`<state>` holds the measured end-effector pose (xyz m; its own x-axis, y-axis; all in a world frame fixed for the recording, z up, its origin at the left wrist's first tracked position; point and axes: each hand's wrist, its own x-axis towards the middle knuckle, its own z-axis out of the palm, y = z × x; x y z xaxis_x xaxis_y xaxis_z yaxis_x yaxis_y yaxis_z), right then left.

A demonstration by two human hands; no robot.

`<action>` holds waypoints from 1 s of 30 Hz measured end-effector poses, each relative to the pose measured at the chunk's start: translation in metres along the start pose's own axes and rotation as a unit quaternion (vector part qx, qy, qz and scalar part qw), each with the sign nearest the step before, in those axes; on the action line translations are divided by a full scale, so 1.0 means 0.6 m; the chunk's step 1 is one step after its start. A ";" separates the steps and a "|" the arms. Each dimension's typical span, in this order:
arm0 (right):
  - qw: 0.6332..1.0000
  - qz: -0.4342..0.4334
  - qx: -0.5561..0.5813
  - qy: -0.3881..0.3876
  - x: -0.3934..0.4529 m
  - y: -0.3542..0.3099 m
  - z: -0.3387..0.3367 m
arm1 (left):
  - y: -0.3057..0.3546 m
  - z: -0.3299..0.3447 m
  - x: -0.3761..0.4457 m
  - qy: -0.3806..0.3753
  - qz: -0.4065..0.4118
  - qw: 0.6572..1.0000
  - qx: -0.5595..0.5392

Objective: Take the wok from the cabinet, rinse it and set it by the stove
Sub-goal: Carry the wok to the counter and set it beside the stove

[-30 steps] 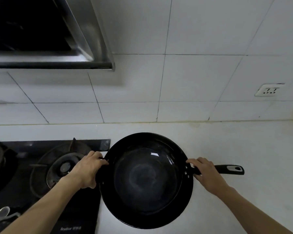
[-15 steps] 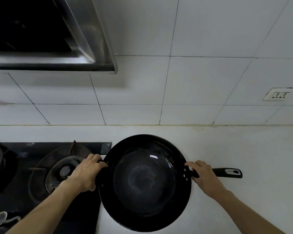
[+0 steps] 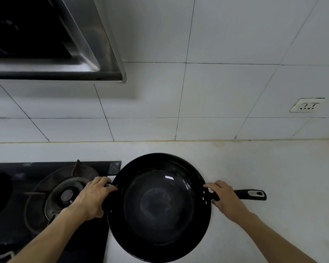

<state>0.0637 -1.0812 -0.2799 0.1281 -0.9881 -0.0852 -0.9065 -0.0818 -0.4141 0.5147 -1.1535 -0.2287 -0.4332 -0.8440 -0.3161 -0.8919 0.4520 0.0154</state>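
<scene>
Countertop (image 3: 264,234): white, bare beside stove; lower gently, base flat.
Wok (image 3: 159,205): black, empty, just right of stove, left rim over hob edge.
Left hand (image 3: 95,199): wrapped on helper handle; release last.
Right hand (image 3: 225,199): clasping long handle (image 3: 253,194) near rim.
Stove (image 3: 51,196): burner unlit; shift wok clear.
</scene>
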 end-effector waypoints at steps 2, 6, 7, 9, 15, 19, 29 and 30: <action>1.000 0.003 0.002 -0.014 0.000 0.001 0.000 | 0.003 -0.004 0.000 -0.003 0.002 1.000 0.018; 0.999 0.001 0.030 -0.024 -0.004 0.001 -0.006 | 0.013 -0.008 -0.008 -0.017 -0.019 0.999 0.046; 0.999 -0.003 0.034 -0.022 -0.005 0.001 -0.008 | 0.018 -0.011 -0.013 -0.013 -0.021 0.999 0.040; 0.999 -0.008 0.038 -0.015 -0.007 0.002 -0.014 | 0.034 -0.018 -0.025 0.026 -0.007 0.999 0.039; 0.999 0.001 0.041 -0.010 -0.015 -0.003 -0.019 | 0.142 -0.017 -0.038 0.123 0.050 0.990 -0.047; 0.999 0.032 0.036 -0.010 -0.030 -0.016 -0.016 | 0.222 -0.004 -0.033 0.102 0.076 0.990 -0.063; 0.994 0.093 0.051 -0.023 -0.119 -0.083 0.004 | 0.260 0.047 -0.050 0.010 0.071 0.996 -0.060; 0.994 0.093 0.057 -0.023 -0.125 -0.090 0.006 | 0.259 0.046 -0.052 0.010 0.072 0.996 -0.061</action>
<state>0.1047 -1.0020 -0.2546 -0.0165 -0.9777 -0.2092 -0.8649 0.1189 -0.4876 0.3932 -1.0490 -0.2429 -0.5585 -0.7798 -0.2830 -0.8294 0.5310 0.1735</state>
